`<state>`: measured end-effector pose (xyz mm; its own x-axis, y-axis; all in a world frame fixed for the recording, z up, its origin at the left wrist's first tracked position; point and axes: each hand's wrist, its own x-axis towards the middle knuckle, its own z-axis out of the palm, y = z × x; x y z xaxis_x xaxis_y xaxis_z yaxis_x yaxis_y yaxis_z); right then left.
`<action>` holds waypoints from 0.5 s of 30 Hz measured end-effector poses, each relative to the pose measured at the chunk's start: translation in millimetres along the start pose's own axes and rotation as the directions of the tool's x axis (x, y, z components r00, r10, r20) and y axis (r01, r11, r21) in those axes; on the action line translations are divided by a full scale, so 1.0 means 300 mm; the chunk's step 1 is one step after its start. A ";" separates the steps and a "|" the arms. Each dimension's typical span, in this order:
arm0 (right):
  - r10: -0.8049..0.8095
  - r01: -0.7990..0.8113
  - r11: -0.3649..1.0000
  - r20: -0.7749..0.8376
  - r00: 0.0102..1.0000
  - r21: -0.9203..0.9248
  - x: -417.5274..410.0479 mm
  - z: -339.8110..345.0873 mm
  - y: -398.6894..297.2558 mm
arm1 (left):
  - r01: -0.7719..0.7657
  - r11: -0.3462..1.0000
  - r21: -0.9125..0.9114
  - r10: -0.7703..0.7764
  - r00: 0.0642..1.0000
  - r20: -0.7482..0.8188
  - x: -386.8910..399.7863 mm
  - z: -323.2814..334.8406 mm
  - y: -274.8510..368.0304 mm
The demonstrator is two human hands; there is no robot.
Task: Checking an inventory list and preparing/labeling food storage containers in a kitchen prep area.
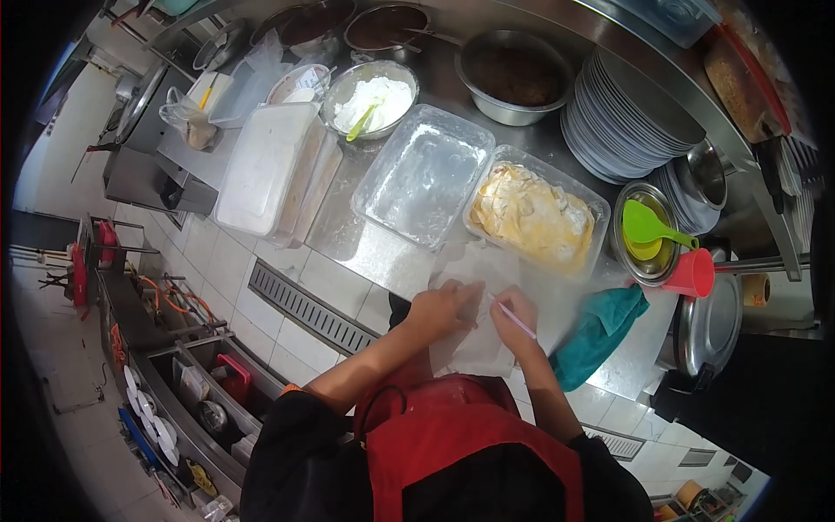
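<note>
My right hand (515,321) is closed around a thin pale pink pen (518,320), its tip pointing up and left over a sheet of whitish paper (479,349). Flat on the left part of that sheet rests my left hand (450,307), its fingers spread a little. The paper lies at the front edge of the steel counter (404,271). Just beyond it stand a flour-dusted plastic tub (424,176) and a second tub with folded yellowish dough (535,212). A teal cloth (597,333) lies right of my right hand.
A metal bowl of white powder (375,98) holds a green spoon. Lidded plastic boxes (267,169) stand left. Behind are a bowl of dark food (515,75) and stacked plates (620,124). At right, a green scoop (652,225) rests in a bowl beside a red cup (691,273).
</note>
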<state>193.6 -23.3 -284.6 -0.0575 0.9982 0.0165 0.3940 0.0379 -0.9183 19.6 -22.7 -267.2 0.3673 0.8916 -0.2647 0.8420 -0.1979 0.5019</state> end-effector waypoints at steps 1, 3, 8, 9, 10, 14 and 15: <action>-0.032 0.032 0.999 0.010 0.999 -0.040 0.014 0.005 0.014 | 0.004 1.000 -0.013 -0.004 1.000 0.007 0.002 -0.002 0.001; -0.063 0.065 0.995 0.024 0.998 -0.079 0.021 0.005 0.022 | 0.010 1.000 -0.026 -0.009 1.000 0.014 0.002 -0.006 0.003; -0.059 0.060 0.994 0.013 0.998 -0.091 0.021 0.001 0.003 | 0.026 0.999 -0.030 -0.025 1.000 0.017 -0.002 -0.018 0.006; -0.059 0.060 0.994 0.013 0.998 -0.092 0.023 0.002 0.003 | 0.025 0.999 -0.031 -0.024 1.000 0.016 -0.002 -0.021 0.008; -0.048 0.044 0.995 -0.040 0.998 -0.092 0.024 0.004 0.004 | 0.028 0.999 -0.041 -0.027 0.999 0.022 -0.002 -0.025 0.011; -0.054 0.054 0.997 -0.001 0.999 -0.059 0.029 -0.002 0.021 | 0.002 0.997 -0.080 -0.004 1.000 -0.026 -0.006 -0.014 0.000; -0.055 0.054 0.997 -0.003 0.998 -0.060 0.029 -0.003 0.019 | 0.000 0.997 -0.080 -0.002 1.000 -0.027 -0.006 -0.011 -0.003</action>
<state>196.2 -14.4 -289.3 -0.0763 0.9948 0.0679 0.4445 0.0949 -0.8907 16.9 -22.9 -264.2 0.3547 0.9027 -0.2434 0.8078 -0.1648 0.5659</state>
